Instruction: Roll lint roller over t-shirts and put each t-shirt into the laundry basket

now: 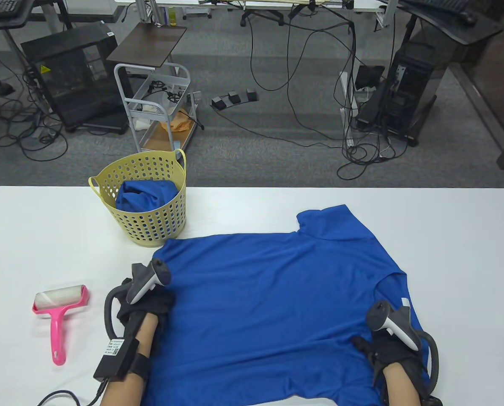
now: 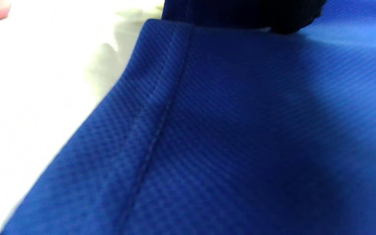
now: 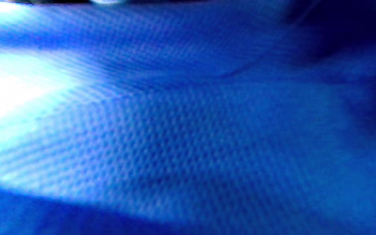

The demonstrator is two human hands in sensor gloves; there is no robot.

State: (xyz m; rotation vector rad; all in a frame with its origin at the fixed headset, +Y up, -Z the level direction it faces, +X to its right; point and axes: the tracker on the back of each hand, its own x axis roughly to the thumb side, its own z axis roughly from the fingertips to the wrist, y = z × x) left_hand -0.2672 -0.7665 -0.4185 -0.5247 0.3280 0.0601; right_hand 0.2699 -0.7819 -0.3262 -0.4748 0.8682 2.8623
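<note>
A blue t-shirt (image 1: 273, 304) lies spread flat on the white table (image 1: 459, 253). My left hand (image 1: 150, 302) sits on its left hem. The left wrist view shows that stitched hem (image 2: 162, 114) close up with my gloved fingers (image 2: 289, 24) on it at the top; whether they grip it is hidden. My right hand (image 1: 379, 351) rests palm down on the shirt near the collar label (image 1: 405, 301), thumb spread. The right wrist view is filled with blue fabric (image 3: 188, 130). A pink lint roller (image 1: 59, 313) lies on the table left of my left hand, untouched.
A yellow perforated laundry basket (image 1: 150, 224) stands at the table's back left with another blue t-shirt (image 1: 146, 194) inside. Bare table lies between the basket and the roller. Beyond the table are a cart, cables and computer towers on the floor.
</note>
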